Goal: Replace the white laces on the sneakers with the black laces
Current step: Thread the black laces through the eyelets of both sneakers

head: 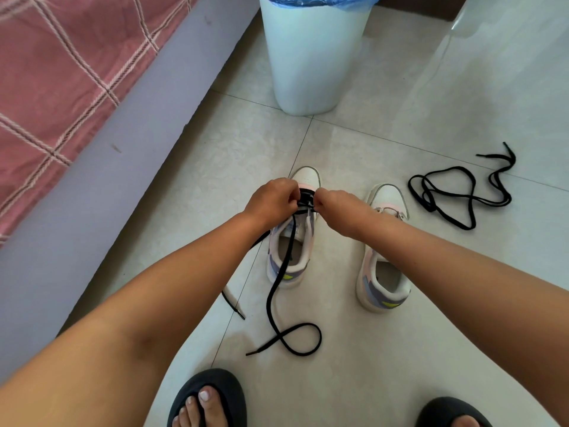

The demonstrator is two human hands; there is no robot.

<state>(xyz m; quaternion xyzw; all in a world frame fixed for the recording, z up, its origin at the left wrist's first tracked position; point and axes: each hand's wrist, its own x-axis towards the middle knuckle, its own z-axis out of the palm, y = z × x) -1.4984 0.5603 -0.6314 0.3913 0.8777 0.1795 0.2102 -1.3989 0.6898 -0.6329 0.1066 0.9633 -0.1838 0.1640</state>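
Left hand (272, 197) and right hand (335, 203), fingers pinching thin black lace (278, 283) at left white pastel-panelled sneaker (291, 241), matching right sneaker (383, 272) beside, spare coiled black lace (458, 192) far right, white plastic bin (311, 53) beyond, pink checked bedcover (61, 72) left.

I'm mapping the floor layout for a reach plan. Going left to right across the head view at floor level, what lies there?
Bed edge → left sneaker, where both hands work: left hand, right hand → right sneaker → loose black lace.
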